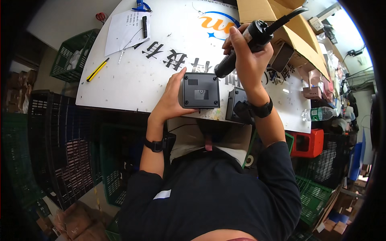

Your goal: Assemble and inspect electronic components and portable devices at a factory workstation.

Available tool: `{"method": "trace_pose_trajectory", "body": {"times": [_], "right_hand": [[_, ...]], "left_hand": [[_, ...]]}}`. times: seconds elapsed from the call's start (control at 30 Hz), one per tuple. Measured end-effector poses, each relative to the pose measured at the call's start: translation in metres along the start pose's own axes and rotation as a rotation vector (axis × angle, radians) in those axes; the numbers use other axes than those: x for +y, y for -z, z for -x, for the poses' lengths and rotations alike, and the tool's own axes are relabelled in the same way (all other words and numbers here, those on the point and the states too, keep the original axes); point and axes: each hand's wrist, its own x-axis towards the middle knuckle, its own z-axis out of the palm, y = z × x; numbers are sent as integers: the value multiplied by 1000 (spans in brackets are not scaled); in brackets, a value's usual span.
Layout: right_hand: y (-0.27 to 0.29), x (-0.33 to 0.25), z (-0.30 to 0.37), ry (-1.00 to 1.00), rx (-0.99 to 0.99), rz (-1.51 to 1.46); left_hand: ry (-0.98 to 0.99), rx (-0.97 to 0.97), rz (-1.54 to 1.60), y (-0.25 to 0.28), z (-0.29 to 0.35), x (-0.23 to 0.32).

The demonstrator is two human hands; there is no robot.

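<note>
My left hand (167,102) wraps the square black plastic housing (201,87) from its 8 o'clock side, fingers along the 10 o'clock edge and thumb along the near edge around 7 o'clock. The housing sits just in front of me, at the near rim of the desk (132,90); I cannot tell whether the desk or my palm bears its weight. My right hand (251,56) is closed around what looks like a corded electric screwdriver (226,65), its nose close to the housing's corner at 1 o'clock. The bit does not show, so I cannot say whether it is seated in the recess (215,78) there.

To do this well, I would brace the housing flat and firm, letting the left grip resist any twist, with the thumb clear of the corners. The driver leans off toward 1 to 2 o'clock in this view; as I judge it, its axis should line up squarely with the recess before power goes on, or the bit may slip and scar the plastic. Pressure ought to go straight down the recess, easing once it bites tight. The cable (281,23) runs off toward 2 o'clock and wants slack so it cannot drag my wrist. The second black housing (236,100), at 4 o'clock, stands near my right forearm; I would mind my elbow there.
</note>
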Motion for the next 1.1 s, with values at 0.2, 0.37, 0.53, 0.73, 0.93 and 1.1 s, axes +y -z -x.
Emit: {"method": "trace_pose_trajectory", "body": {"times": [0.2, 0.37, 0.53, 0.73, 0.93, 1.1], "right_hand": [[8, 3, -10, 45, -44, -80], [1, -25, -11, 32, -54, -130], [-22, -34, -10, 14, -68, -268], [-47, -8, -10, 39, -214, -312], [-56, -7, -9, 18, -265, -223], [-54, -5, -15, 5, -260, -237]], "left_hand": [[-23, 0, 0, -4, -1, -7], [-20, 8, -29, -2, 2, -12], [-30, 17, -54, -4, 3, -13], [3, 32, -41, -1, 3, -9], [-39, 46, -51, -3, 4, -17], [-26, 24, -47, -2, 2, -17]]}}
